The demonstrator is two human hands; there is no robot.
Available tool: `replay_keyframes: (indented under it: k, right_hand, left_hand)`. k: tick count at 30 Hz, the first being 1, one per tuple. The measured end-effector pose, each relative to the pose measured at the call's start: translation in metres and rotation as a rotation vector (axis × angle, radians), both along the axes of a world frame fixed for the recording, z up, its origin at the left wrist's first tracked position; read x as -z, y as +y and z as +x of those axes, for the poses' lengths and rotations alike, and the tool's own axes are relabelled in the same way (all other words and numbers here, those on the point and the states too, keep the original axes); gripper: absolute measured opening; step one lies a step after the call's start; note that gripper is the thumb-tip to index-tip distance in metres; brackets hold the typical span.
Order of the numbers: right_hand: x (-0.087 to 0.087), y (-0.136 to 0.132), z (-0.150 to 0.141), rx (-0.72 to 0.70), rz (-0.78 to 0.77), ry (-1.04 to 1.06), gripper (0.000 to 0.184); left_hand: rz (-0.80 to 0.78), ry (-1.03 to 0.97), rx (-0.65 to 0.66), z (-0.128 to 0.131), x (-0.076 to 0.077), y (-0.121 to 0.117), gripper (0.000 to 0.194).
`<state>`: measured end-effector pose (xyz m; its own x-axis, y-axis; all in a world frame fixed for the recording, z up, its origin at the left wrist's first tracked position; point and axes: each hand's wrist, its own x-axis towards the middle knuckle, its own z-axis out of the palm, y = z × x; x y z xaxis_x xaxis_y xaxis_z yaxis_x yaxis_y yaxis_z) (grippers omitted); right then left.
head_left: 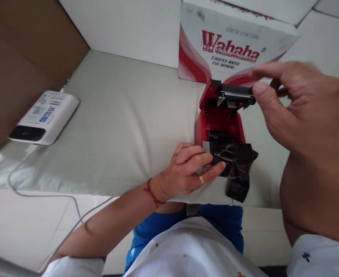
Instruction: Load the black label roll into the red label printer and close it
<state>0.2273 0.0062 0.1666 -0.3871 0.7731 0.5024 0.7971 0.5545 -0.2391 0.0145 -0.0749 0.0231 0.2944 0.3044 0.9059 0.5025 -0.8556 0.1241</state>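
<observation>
A small red device (222, 119) with its lid flipped open sits on a pale green cloth surface (129, 127). Its raised lid carries a black and silver bar (236, 96). My left hand (187, 169) grips the device's near left side, fingers curled over a crumpled black film or ribbon (235, 161) spilling out of its front. A gold ring shows on one finger and a red string on the wrist. My right hand (296, 107) hovers at the lid's right end, thumb and fingers pinched close to the bar; it is blurred.
A white power bank (45, 117) with a grey cable lies at the left. A white and red Wahaha water carton (230, 42) stands right behind the device. Brown cardboard (22, 50) walls the left side. Floor tiles lie below the cloth's near edge.
</observation>
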Motion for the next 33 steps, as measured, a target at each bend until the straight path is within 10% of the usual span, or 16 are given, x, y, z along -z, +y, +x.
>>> replay_keyframes:
  k: [5, 14, 20, 33]
  right_hand:
    - [0.037, 0.008, 0.017, -0.034, 0.11, -0.047, 0.039]
    - [0.089, -0.064, 0.038, -0.178, 0.051, 0.152, 0.029]
    - [0.104, -0.06, 0.038, -0.177, 0.044, 0.276, 0.031]
    - [0.121, -0.063, 0.038, -0.166, 0.045, 0.405, 0.042]
  left_hand:
    - [-0.027, -0.009, 0.0, 0.001, 0.002, -0.002, 0.022]
    - [-0.09, -0.008, -0.02, -0.005, -0.002, -0.001, 0.039]
    - [-0.286, -0.045, -0.139, -0.013, 0.005, 0.01, 0.073]
    - [-0.43, -0.04, 0.02, -0.015, 0.015, 0.018, 0.07]
